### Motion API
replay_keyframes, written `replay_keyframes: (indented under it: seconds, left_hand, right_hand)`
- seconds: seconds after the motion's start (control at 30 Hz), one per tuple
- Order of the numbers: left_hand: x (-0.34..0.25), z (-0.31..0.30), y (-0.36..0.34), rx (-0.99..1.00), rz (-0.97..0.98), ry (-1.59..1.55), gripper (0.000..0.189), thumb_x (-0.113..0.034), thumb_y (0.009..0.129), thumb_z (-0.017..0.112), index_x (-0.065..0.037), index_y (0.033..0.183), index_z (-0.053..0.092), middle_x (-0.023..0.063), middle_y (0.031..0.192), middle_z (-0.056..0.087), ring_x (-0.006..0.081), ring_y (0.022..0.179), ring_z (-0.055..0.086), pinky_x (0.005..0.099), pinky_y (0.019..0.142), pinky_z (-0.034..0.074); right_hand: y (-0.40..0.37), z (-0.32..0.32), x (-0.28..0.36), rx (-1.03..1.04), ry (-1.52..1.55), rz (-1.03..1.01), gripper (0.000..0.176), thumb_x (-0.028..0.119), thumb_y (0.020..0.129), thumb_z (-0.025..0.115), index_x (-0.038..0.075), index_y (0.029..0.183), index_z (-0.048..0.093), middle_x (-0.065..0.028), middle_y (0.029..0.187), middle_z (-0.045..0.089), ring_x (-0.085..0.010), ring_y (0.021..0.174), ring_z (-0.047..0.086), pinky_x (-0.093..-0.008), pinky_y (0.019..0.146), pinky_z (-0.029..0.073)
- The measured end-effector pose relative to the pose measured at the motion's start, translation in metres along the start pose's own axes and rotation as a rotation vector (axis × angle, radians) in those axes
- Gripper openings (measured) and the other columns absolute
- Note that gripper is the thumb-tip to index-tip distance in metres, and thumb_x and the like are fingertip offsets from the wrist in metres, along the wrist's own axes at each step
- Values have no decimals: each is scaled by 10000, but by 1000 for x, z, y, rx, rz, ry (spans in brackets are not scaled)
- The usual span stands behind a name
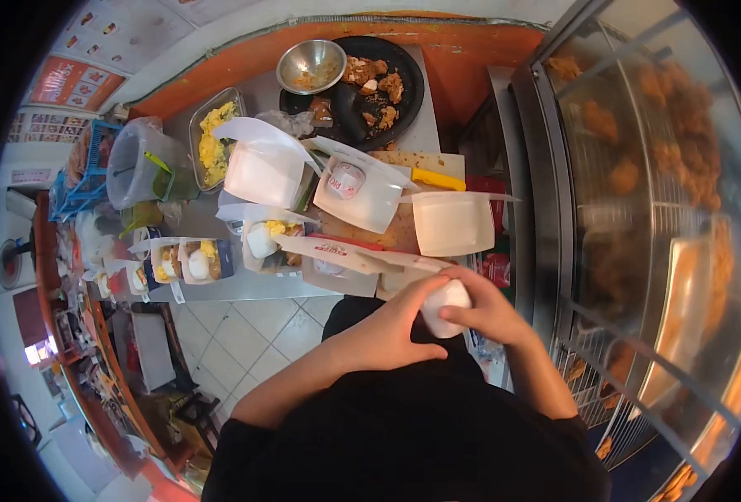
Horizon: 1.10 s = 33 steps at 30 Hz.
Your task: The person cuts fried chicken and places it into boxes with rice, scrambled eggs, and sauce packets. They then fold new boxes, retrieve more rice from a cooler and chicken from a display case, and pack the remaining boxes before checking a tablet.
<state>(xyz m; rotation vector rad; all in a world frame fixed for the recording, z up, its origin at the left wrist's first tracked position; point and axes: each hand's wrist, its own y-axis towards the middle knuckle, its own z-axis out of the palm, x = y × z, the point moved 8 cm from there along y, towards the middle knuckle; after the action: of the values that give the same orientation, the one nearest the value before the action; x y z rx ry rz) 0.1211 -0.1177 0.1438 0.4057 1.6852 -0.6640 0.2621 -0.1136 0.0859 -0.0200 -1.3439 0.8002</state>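
Note:
A white rounded packet [446, 311], seemingly wrapped in paper, is between my two hands just above the counter's front edge. My right hand [489, 311] grips it from the right, thumb across its face. From the left, my left hand [395, 326] curves its fingers against the packet's upper side, while its thumb sticks out apart below. Part of an open paper box [404, 280] lies just beyond my fingers. Farther back, another open box [337, 197] contains a printed wrapped packet [345, 180]. Two more open boxes, one white [261, 176] and one cream [452, 224], flank it.
Filled boxes [194, 263] line the counter at left. Behind stand a tub of yellow food [215, 138], a metal bowl [312, 67] and a black tray [408, 84] with fried pieces. A yellow-handled knife [437, 179] lies nearby. A glass display case [554, 209] bounds the right.

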Motion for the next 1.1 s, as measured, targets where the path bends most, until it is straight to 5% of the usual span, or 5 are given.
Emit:
replay_keyframes:
  seconds: [0.2, 0.53, 0.77, 1.0, 1.1]
  left_hand:
    - [26, -69, -7, 11, -227, 417, 122, -135, 939, 646, -20, 904, 622, 152, 896, 637, 349, 825, 635, 428, 718, 501]
    - [205, -41, -17, -102, -533, 681, 418, -428, 868, 748, -95, 1120, 726, 161, 1065, 721, 386, 1013, 670, 472, 891, 534]
    - [207, -36, -7, -313, -77, 786, 409, -410, 904, 707, -125, 1198, 704, 139, 1180, 696, 384, 1081, 650, 517, 921, 522]
    - [228, -38, -35, -64, -164, 834, 440, -446, 892, 707, -106, 1172, 700, 154, 1163, 692, 382, 1134, 632, 520, 964, 509]
    - [242, -33, -40, 13, 40, 946, 376, -418, 877, 710, -118, 1102, 719, 123, 1127, 701, 352, 1135, 633, 506, 948, 522]
  right_hand:
    - [47, -140, -24, -440, -132, 192, 391, 220, 917, 733, 50, 1243, 599, -111, 1086, 680, -209, 982, 679, -366, 849, 570]
    - [192, -56, -89, -341, -546, 28, 651, 309, 923, 732, -37, 1396, 449, -270, 1345, 538, -381, 1252, 547, -415, 1040, 471]
    - [176, -59, -62, -301, -869, 43, 613, 244, 972, 669, -10, 1484, 447, -203, 1237, 625, -337, 1151, 626, -402, 995, 501]
    - [-48, -173, -138, -1179, -367, -146, 258, 128, 1016, 573, 36, 1257, 560, -61, 1099, 634, -166, 1008, 632, -320, 886, 520]
    - [-58, -110, -222, -877, -407, 21, 529, 147, 997, 603, 42, 1474, 398, -127, 1207, 606, -203, 1060, 609, -359, 895, 511]
